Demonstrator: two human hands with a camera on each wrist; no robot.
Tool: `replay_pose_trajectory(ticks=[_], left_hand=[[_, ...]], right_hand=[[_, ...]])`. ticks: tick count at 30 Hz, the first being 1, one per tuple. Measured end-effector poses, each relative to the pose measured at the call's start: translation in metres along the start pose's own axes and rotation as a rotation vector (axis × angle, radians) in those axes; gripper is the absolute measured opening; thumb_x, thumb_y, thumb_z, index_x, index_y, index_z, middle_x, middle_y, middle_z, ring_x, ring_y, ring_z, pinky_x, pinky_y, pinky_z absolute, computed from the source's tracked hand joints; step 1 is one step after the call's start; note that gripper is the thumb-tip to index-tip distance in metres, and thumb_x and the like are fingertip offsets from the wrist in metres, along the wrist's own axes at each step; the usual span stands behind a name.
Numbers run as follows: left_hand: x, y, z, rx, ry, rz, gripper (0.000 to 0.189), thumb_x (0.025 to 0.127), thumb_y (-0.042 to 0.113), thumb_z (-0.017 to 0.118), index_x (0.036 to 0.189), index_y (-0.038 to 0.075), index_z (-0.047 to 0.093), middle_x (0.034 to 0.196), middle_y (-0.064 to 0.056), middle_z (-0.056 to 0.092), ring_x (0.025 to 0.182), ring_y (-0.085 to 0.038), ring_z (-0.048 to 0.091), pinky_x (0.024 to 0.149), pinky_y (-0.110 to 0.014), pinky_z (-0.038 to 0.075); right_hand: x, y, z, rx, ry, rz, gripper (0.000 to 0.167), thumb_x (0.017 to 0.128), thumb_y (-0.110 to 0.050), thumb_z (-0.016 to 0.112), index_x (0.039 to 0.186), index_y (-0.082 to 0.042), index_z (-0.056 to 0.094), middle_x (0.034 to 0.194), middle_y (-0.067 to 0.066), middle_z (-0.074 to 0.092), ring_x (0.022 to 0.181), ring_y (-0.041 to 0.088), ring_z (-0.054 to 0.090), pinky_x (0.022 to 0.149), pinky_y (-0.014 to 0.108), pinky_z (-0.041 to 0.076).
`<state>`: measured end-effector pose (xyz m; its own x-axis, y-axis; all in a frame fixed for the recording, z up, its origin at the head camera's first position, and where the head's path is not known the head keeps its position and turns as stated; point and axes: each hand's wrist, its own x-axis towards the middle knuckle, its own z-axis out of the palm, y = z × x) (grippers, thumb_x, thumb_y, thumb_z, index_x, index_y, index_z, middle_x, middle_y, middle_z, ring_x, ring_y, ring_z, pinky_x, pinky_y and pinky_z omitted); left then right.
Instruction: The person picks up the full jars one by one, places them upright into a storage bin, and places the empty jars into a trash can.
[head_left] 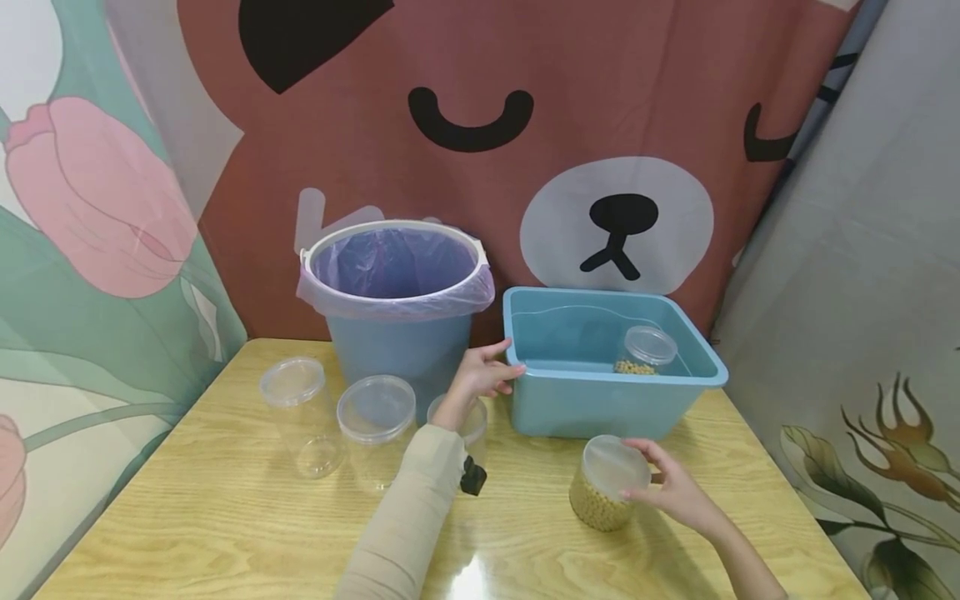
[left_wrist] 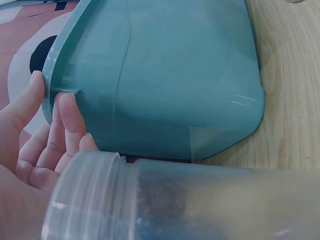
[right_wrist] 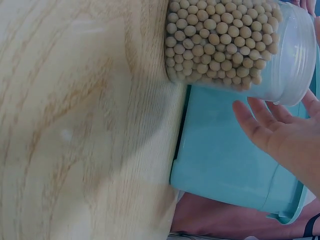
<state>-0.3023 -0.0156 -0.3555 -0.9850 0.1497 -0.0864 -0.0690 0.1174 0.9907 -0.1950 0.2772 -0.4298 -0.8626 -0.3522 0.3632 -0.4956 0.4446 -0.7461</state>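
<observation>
My left hand [head_left: 483, 371] pinches the rim of a blue plastic basin [head_left: 600, 408] at its front left corner; in the left wrist view thumb and fingers lie on either side of the rim. Inside the basin stands a lidded clear jar [head_left: 651, 343] with some yellowish beans. My right hand [head_left: 671, 492] holds a clear jar of soybeans [head_left: 600, 500] by its lid, thumb at the near side and index finger at the far side. Round tan beans fill much of this jar in the right wrist view, where other fingers [right_wrist: 252, 125] sit loosely beside it.
Two clear lidded jars [head_left: 292, 383] [head_left: 377, 408] stand at left on the wooden table [head_left: 225, 525]. A third clear jar [head_left: 474, 425] is partly hidden behind my left forearm. Behind them stands a blue bucket [head_left: 397, 342] with a purple liner. Printed curtains [head_left: 465, 50] enclose the table.
</observation>
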Motion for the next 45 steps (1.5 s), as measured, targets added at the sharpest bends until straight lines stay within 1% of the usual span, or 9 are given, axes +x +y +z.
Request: replay_pose_trajectory(ticks=[6, 13, 16, 19, 23, 30, 33, 40, 45], left_hand=[[0.0007, -0.0006, 0.0004, 0.006, -0.008, -0.002, 0.061, 0.075, 0.02, 0.073, 0.13, 0.021, 0.048, 0.081, -0.005, 0.067, 0.051, -0.012, 0.058, 0.043, -0.021, 0.039], [0.0003, -0.0007, 0.0006, 0.003, -0.004, -0.002, 0.06, 0.076, 0.02, 0.073, 0.13, 0.021, 0.048, 0.081, -0.005, 0.067, 0.051, -0.011, 0.057, 0.042, -0.02, 0.039], [-0.0002, -0.0007, 0.0006, -0.007, -0.006, 0.001, 0.06, 0.076, 0.018, 0.072, 0.131, 0.02, 0.048, 0.081, -0.006, 0.067, 0.05, -0.011, 0.057, 0.041, -0.02, 0.038], [-0.0004, -0.0007, 0.0006, -0.013, -0.008, 0.003, 0.06, 0.076, 0.017, 0.072, 0.131, 0.018, 0.047, 0.081, -0.006, 0.067, 0.049, -0.01, 0.056, 0.041, -0.02, 0.038], [-0.0005, -0.0008, 0.0003, -0.014, -0.006, 0.005, 0.061, 0.076, 0.016, 0.072, 0.131, 0.018, 0.047, 0.081, -0.006, 0.067, 0.049, -0.01, 0.056, 0.041, -0.02, 0.037], [-0.0003, -0.002, -0.0006, -0.012, 0.003, -0.003, 0.059, 0.076, 0.017, 0.073, 0.13, 0.02, 0.049, 0.08, -0.006, 0.067, 0.05, -0.011, 0.057, 0.042, -0.02, 0.038], [0.0002, -0.0026, -0.0008, -0.013, 0.002, -0.003, 0.059, 0.076, 0.017, 0.072, 0.13, 0.02, 0.049, 0.08, -0.006, 0.067, 0.049, -0.011, 0.056, 0.043, -0.021, 0.038], [0.0012, -0.0025, 0.0001, -0.018, 0.002, 0.001, 0.059, 0.076, 0.017, 0.072, 0.13, 0.02, 0.049, 0.081, -0.006, 0.067, 0.05, -0.012, 0.057, 0.042, -0.02, 0.039], [0.0012, -0.0023, -0.0002, -0.022, -0.002, 0.002, 0.06, 0.075, 0.017, 0.073, 0.13, 0.019, 0.049, 0.079, -0.007, 0.067, 0.049, -0.011, 0.056, 0.042, -0.02, 0.039]], right_hand=[[-0.0002, -0.0019, -0.0047, -0.027, -0.083, 0.026, 0.072, 0.064, -0.008, 0.079, 0.125, 0.004, 0.042, 0.121, 0.025, 0.044, 0.102, 0.006, 0.043, 0.07, 0.037, 0.045], [0.0008, -0.0009, -0.0064, -0.046, -0.142, 0.056, 0.076, 0.063, -0.01, 0.08, 0.127, 0.003, 0.039, 0.124, 0.027, 0.041, 0.105, 0.035, 0.041, 0.072, 0.055, 0.041], [0.0022, 0.0004, -0.0066, -0.055, -0.147, 0.067, 0.077, 0.064, -0.012, 0.08, 0.127, 0.002, 0.039, 0.125, 0.026, 0.04, 0.105, 0.039, 0.04, 0.072, 0.058, 0.04], [0.0034, 0.0016, -0.0066, -0.042, -0.155, 0.082, 0.077, 0.065, -0.012, 0.079, 0.128, 0.002, 0.038, 0.125, 0.027, 0.039, 0.105, 0.04, 0.04, 0.072, 0.057, 0.041], [0.0038, 0.0027, -0.0059, -0.022, -0.171, 0.095, 0.076, 0.066, -0.013, 0.078, 0.128, 0.003, 0.037, 0.125, 0.029, 0.039, 0.103, 0.037, 0.042, 0.071, 0.05, 0.044], [0.0046, 0.0049, -0.0056, 0.029, -0.176, 0.087, 0.076, 0.067, -0.011, 0.078, 0.129, 0.004, 0.036, 0.126, 0.028, 0.038, 0.101, 0.01, 0.044, 0.073, 0.039, 0.047], [0.0048, 0.0052, -0.0054, 0.028, -0.171, 0.063, 0.077, 0.066, -0.011, 0.078, 0.129, 0.005, 0.037, 0.125, 0.028, 0.039, 0.1, 0.005, 0.044, 0.072, 0.035, 0.047], [0.0029, 0.0064, -0.0052, -0.102, -0.103, -0.056, 0.074, 0.061, -0.017, 0.082, 0.124, 0.003, 0.047, 0.117, 0.023, 0.049, 0.096, 0.007, 0.047, 0.068, 0.03, 0.048], [0.0031, 0.0032, -0.0022, -0.185, -0.056, -0.1, 0.073, 0.057, -0.02, 0.084, 0.12, 0.0, 0.054, 0.118, 0.024, 0.049, 0.099, 0.022, 0.05, 0.068, 0.032, 0.049]])
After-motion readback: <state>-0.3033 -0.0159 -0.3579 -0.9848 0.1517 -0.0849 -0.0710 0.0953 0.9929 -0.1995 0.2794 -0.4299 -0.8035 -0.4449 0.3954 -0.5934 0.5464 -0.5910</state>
